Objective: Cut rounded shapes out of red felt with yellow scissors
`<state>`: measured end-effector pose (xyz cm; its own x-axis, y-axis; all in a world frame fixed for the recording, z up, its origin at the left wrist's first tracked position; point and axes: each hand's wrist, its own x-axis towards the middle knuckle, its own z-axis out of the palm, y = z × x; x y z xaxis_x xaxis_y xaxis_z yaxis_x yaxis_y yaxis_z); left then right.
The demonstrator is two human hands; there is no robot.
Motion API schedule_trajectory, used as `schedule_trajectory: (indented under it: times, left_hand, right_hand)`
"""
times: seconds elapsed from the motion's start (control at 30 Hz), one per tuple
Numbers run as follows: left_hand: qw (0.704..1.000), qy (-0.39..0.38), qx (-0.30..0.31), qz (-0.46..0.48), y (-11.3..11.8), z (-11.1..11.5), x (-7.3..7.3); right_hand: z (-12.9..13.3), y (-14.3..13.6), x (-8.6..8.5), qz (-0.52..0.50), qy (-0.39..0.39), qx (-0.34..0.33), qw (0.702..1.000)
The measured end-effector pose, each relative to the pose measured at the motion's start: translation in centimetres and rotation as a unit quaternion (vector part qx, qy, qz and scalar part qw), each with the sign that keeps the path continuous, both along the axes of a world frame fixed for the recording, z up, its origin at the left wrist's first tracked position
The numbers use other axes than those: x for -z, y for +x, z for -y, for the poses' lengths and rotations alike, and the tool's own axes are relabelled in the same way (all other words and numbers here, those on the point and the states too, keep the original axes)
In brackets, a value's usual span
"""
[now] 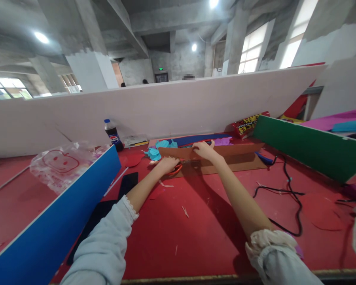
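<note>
A long brown sheet (237, 160) lies across the far middle of the red table, its back part raised as a strip. My left hand (167, 165) is closed around orange-handled scissors (175, 171), whose blades point right along the brown sheet. To the right, my right hand (206, 151) pinches the upper edge of the raised brown strip. Crumpled turquoise paper (154, 152) and purple paper (222, 141) lie just behind the sheet.
A blue board (68, 209) stands at the left and a green board (308, 146) at the right. A cola bottle (114, 135), a plastic bag (57, 164) and a red snack packet (246, 126) sit toward the white partition (172, 105). A black cable (298, 215) curls at right.
</note>
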<state>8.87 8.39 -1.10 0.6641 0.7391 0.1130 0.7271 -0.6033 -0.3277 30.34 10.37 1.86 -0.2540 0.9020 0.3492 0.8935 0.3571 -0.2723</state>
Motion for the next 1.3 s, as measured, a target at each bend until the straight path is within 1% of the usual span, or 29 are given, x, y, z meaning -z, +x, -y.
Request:
schedule_trajectory:
  times: [0.33,0.5,0.6,0.8,1.0,1.13,1.3]
  left_hand:
    - [1.0,-0.02,0.014,0.001,-0.5,0.1,-0.3]
    - [0.999,-0.024,0.035,-0.008,-0.8,0.0,-0.5]
    - [0.999,-0.018,0.027,-0.017,-0.8,-0.1,-0.6]
    - [1.0,0.018,0.012,0.005,0.2,-0.1,-0.2]
    - [1.0,0.01,-0.001,0.01,1.5,-0.4,0.5]
    - [1.0,0.008,-0.001,0.012,2.1,-0.7,0.6]
    - [1.0,0.011,-0.002,0.014,2.6,-0.9,0.7]
  right_hand:
    - [0.1,-0.1,-0.2,0.0,-0.009,0.009,1.0]
    - [0.1,-0.1,-0.3,-0.008,-0.01,0.004,1.0]
    - [0.1,-0.1,-0.3,-0.009,-0.005,0.0,1.0]
    - [0.0,-0.2,-0.3,-0.015,-0.015,0.006,1.0]
    - [0.0,-0.2,-0.4,-0.016,-0.009,0.005,1.0]
    - [0.0,-0.1,-0.4,-0.008,-0.01,0.007,1.0]
    - [-0.2,0.0,-0.1,-0.022,-0.005,0.005,1.0]
